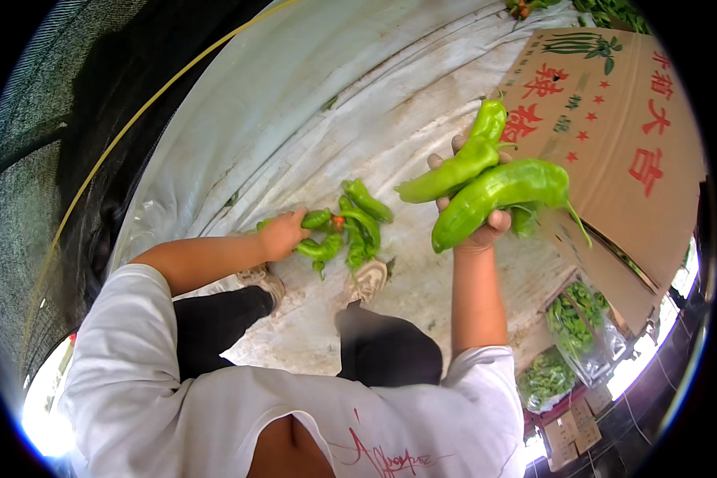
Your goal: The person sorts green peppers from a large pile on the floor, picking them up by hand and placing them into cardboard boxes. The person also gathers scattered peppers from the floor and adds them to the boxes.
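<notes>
Several long green peppers [502, 197] rest in my right hand [483, 231], which is raised at the right with its fingers curled around them. On the pale sheet between my feet and beyond lies a small heap of green peppers [362, 219], with a bit of orange-red among them. At the left side of that heap, my left hand [284, 234] reaches down with its fingers closed at a green pepper [316, 219]. Part of that grip is hidden by the back of the hand.
A large cardboard box [613, 135] with red print stands at the right. Below it sit bags of leafy greens [573, 323] and small cartons [572, 430]. A white plastic sheet [295, 119] covers the ground. Along the left run dark netting [32, 159] and a yellow hose [127, 131].
</notes>
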Motion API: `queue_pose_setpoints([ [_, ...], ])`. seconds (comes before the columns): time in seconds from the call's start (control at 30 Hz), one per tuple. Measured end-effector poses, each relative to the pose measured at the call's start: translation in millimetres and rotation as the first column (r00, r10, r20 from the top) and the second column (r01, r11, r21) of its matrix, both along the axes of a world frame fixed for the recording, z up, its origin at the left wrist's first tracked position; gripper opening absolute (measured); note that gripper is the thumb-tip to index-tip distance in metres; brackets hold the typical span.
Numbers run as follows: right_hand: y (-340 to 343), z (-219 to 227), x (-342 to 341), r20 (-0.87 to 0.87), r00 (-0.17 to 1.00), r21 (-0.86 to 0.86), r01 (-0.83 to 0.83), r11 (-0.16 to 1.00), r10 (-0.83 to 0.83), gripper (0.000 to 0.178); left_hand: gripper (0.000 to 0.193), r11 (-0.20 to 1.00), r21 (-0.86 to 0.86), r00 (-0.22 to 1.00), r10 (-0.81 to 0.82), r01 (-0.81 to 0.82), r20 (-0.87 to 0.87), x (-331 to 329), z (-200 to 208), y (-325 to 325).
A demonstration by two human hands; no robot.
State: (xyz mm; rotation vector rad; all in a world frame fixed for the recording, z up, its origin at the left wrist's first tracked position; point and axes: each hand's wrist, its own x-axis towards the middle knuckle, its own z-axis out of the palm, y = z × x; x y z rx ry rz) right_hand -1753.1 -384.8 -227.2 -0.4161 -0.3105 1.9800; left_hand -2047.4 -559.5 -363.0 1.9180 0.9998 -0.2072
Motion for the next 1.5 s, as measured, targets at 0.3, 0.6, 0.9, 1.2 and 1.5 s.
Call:
queue_pose_setpoints([
  [0.3, -33, 106, -37, -0.639, 0.732, -0.287, 0.057, 0.956, -0.236, 0.062, 0.021, 0.909, 0.351, 0.863, 0.354, -0.226, -0.361, 74, -35, -86],
  [0.6, -96, 185, -55, -0.767, 0.304, -0.577, 0.061, 0.815, -0.565, 0.046, 0.015, 0.919, 0.267, 0.859, 0.372, -0.289, -0.352, 28, 12, -72],
  [0.9, -125, 314, -54, -0.886, 0.384, -0.240, 0.103, 0.965, -0.261, 0.045, 0.041, 0.557, 0.164, 0.534, 0.829, -0.814, -0.168, -18, 230, -48],
  [1.2, -153, 467, -9, -0.084, 0.989, 0.017, 0.123, 0.992, -0.121, 0.071, 0.043, 0.161, -0.412, 0.042, 0.959, -0.897, 0.282, -47, 501, -50],
  [1.5, -194, 616, 44, 0.275, 0.873, -0.069, 0.436, 0.897, -0.403, 0.073, 0.062, 0.447, -0.692, 0.151, 0.882, -0.567, 0.446, -38, 658, -28],
])
